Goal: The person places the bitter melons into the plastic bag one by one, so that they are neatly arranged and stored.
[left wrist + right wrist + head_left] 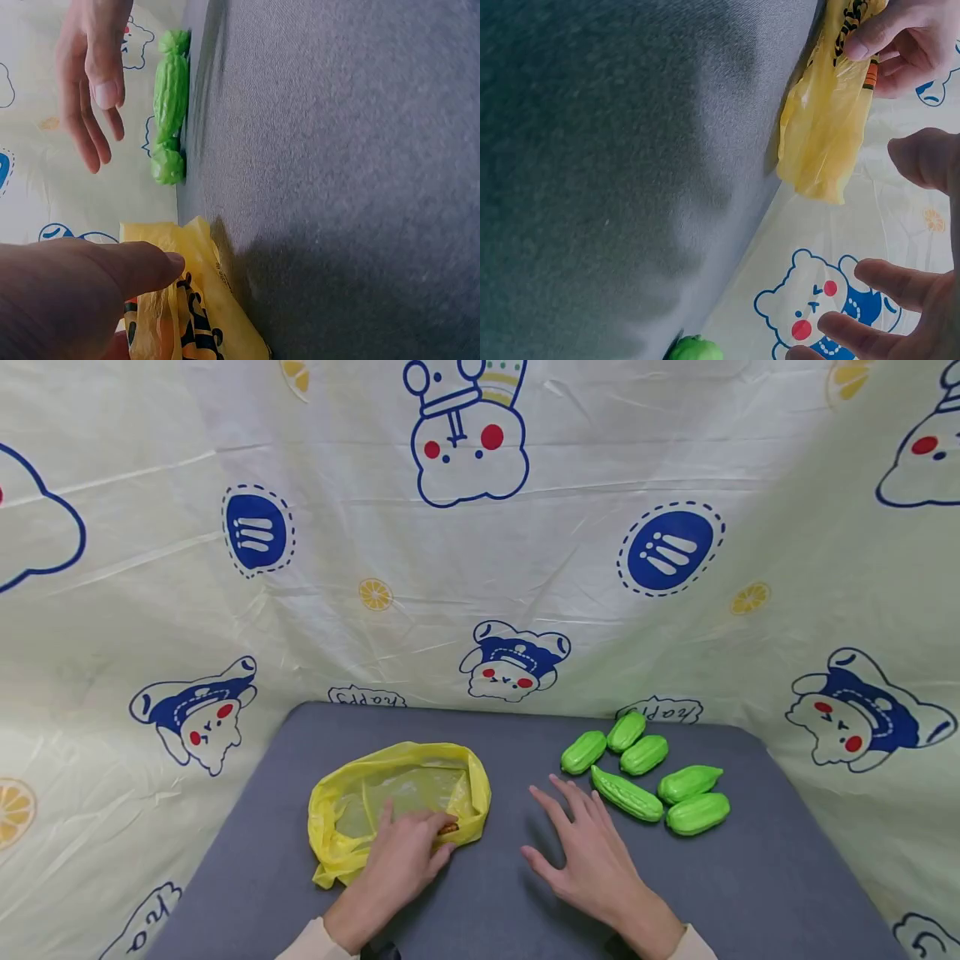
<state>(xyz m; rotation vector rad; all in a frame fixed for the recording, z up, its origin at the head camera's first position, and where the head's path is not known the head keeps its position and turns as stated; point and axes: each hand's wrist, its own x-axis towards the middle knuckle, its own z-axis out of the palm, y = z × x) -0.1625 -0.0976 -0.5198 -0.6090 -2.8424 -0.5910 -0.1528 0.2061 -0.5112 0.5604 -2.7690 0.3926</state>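
Observation:
A yellow plastic bag (341, 785) stands with its mouth spread on the left of the table. My left hand (405, 852) pinches its near rim, thumb (154, 270) outside and fingers over the inside. Black print shows on the bag's wall in the left wrist view. My right hand (588, 860) hovers over the table with fingers spread, holding nothing. Just beyond its fingertips lies a long bumpy green bitter melon (628, 795). Several more green bitter melons (697, 814) lie behind it and to its right. The bag's bottom is partly hidden by the left hand.
The dark grey table (510, 893) has rounded far corners. Right behind it hangs a pale printed curtain (510, 560) with bears and orange slices, and it also falls along both sides.

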